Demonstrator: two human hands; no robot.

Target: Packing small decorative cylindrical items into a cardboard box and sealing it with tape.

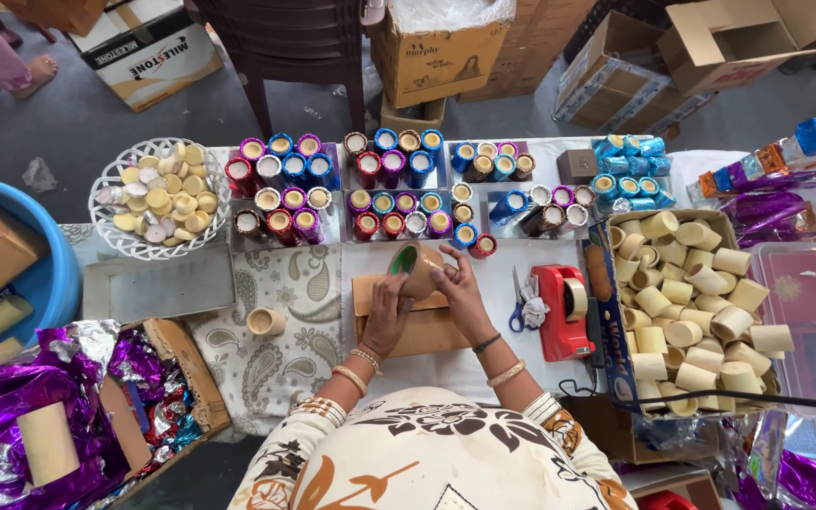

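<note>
Cardboard, by the look of it, makes up the small tube (419,269) that both hands hold above the tan block (410,316) at the middle of the table (512,312): a short, pale cylinder with a green-lined open end tilted toward the camera. The left hand (387,307) closes around its lower side and the right hand (457,288) wraps the far side with fingers curled on the rim, so neither hand is free. Such a tube is likely light and fairly stiff along its length, yet its thin wall would probably dent if squeezed hard; gripping round the body with spread fingers, as both hands do, seems the safer hold, since the open end is the weakest part. Left of the tan block, another bare tube (265,322) stands on a paisley cloth (285,312), and farther left a box of purple foil (11,416) lies open. Right of the block sit scissors (519,307) and a red tape dispenser (564,312), and beyond them a carton of plain tubes (691,312). Behind the block, rows of foil-wrapped tubes (380,189) fill shallow trays, with a white basket of round caps (158,198) at the left end. Past the table, cardboard boxes (436,52) stand on a grey floor (68,123).
</note>
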